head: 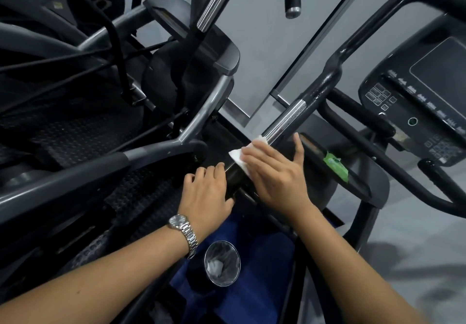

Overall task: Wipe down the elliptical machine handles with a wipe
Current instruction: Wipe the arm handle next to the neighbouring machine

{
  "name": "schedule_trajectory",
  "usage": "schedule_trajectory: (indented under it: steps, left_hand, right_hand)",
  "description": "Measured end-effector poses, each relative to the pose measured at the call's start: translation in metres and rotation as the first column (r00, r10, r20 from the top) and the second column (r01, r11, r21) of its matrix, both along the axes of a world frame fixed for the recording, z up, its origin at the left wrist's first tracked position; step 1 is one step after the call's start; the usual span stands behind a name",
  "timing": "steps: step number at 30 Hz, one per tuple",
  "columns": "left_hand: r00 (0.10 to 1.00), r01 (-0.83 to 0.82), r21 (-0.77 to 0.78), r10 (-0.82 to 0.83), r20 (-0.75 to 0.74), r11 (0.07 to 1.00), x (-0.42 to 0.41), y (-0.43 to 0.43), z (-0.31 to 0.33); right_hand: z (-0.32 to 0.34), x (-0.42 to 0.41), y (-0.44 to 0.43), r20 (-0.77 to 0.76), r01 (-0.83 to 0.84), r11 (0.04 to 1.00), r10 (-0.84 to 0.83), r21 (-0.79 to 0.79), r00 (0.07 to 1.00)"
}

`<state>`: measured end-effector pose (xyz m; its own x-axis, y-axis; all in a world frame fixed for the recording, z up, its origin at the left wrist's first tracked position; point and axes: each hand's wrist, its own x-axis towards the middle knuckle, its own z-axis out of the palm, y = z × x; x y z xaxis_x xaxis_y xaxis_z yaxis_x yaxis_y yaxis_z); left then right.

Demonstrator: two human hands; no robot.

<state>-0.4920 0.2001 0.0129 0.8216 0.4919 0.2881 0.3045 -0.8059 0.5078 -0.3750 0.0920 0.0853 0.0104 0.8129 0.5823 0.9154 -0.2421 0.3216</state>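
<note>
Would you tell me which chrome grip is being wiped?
The lower chrome grip, with the right hand pressing the white wipe on it; the upper grip is untouched.

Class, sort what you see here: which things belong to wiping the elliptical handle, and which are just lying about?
In the job: white wipe, handle, right hand pressing the wipe on it, left hand gripping its dark end, green packet (probably wipes).
Lying about: console, wristwatch, lined bin, neighbouring machine.
</note>
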Motion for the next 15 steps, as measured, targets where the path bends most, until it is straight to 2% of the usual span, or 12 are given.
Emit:
schedule_trajectory:
  steps: [4,8,10,13,15]
  left_hand:
    - [1.0,-0.012,0.003,0.012,0.006,1.0,0.001,0.001,-0.001]
    - [1.0,0.005,-0.013,-0.006,-0.017,1.0,0.0,0.0,0.0]
    - [1.0,0.004,-0.006,-0.004,-0.004,1.0,0.001,0.0,0.001]
    - [1.0,0.003,-0.004,-0.003,-0.004,1.0,0.001,0.001,0.0]
    - [1.0,0.001,-0.004,-0.001,-0.016,1.0,0.001,0.001,0.0]
  right_hand:
    - [0.013,0.009,0.014,-0.031,0.129,0.983,-0.126,0.127,0.992]
    - [-0.005,-0.004,0.012,0.002,0.025,0.999,-0.025,0.02,1.0]
    - [-0.001,0.008,0.004,0.013,0.041,0.997,-0.042,0.072,0.999]
    - [-0.001,0.018,0.007,-0.118,0.131,0.959,-0.104,0.252,0.987]
    - [-0.018,0.005,0.011,-0.239,0.153,0.945,-0.083,0.29,0.968]
